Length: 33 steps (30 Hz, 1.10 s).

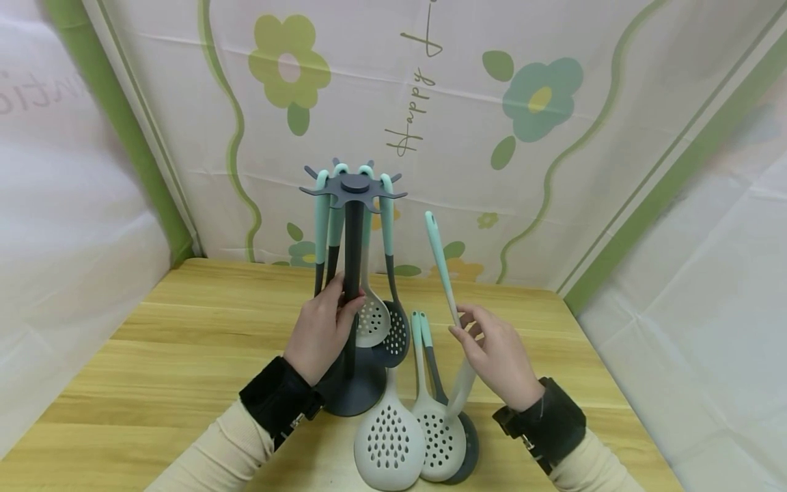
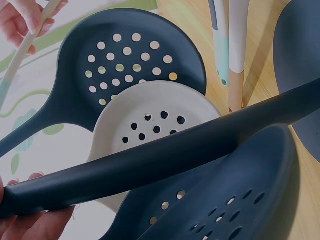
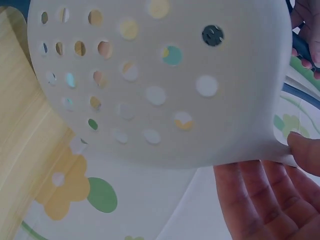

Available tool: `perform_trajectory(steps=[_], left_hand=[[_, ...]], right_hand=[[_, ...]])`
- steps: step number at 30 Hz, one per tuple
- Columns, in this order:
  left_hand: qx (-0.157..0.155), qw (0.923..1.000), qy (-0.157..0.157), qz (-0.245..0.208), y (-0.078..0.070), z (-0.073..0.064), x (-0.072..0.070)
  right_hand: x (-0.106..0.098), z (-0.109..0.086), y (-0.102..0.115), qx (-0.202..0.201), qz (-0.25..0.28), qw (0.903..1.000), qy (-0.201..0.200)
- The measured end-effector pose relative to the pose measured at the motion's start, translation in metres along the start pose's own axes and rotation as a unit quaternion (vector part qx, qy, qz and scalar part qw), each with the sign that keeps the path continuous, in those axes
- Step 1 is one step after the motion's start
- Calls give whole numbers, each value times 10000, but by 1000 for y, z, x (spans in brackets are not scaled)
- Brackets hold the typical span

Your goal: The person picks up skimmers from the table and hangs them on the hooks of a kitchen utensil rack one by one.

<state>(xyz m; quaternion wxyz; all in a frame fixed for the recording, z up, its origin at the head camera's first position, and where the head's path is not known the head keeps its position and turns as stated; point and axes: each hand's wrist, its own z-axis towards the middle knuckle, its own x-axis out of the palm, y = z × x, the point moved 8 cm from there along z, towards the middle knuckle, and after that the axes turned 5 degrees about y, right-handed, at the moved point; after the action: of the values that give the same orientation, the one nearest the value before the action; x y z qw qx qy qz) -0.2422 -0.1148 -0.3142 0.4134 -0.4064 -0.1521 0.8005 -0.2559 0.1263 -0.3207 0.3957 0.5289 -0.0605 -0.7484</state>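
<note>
My left hand point(image 1: 316, 338) grips the dark post of a utensil stand point(image 1: 353, 239) partway up, with thumb and fingers around it. My right hand point(image 1: 501, 355) holds a white skimmer by its neck, its mint handle point(image 1: 438, 253) pointing up and its head hanging down. In the right wrist view, the skimmer's round-holed head point(image 3: 235, 110) fills most of the picture. From the stand's arms hang several mint-handled utensils, among them a white skimmer point(image 1: 367, 339) and a dark skimmer point(image 1: 399, 357). The left wrist view shows the hanging heads close behind the post.
On the wooden table point(image 1: 215, 328), in front of the stand, lie a white slotted turner point(image 1: 390, 478), a white skimmer point(image 1: 455, 437) and a dark skimmer point(image 1: 472, 444) partly under it. A flower-printed cloth point(image 1: 381, 89) stands behind the table.
</note>
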Motion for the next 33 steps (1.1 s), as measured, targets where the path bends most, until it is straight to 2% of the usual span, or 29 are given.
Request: perform_trajectory(steps=[14, 33], left_hand=[[65, 10000, -41, 0, 0, -1, 0], [51, 10000, -47, 11, -2, 0, 0]], right_hand=[[0, 1, 7, -60, 194, 9998, -51], [2, 0, 21, -366, 404, 9984, -126]])
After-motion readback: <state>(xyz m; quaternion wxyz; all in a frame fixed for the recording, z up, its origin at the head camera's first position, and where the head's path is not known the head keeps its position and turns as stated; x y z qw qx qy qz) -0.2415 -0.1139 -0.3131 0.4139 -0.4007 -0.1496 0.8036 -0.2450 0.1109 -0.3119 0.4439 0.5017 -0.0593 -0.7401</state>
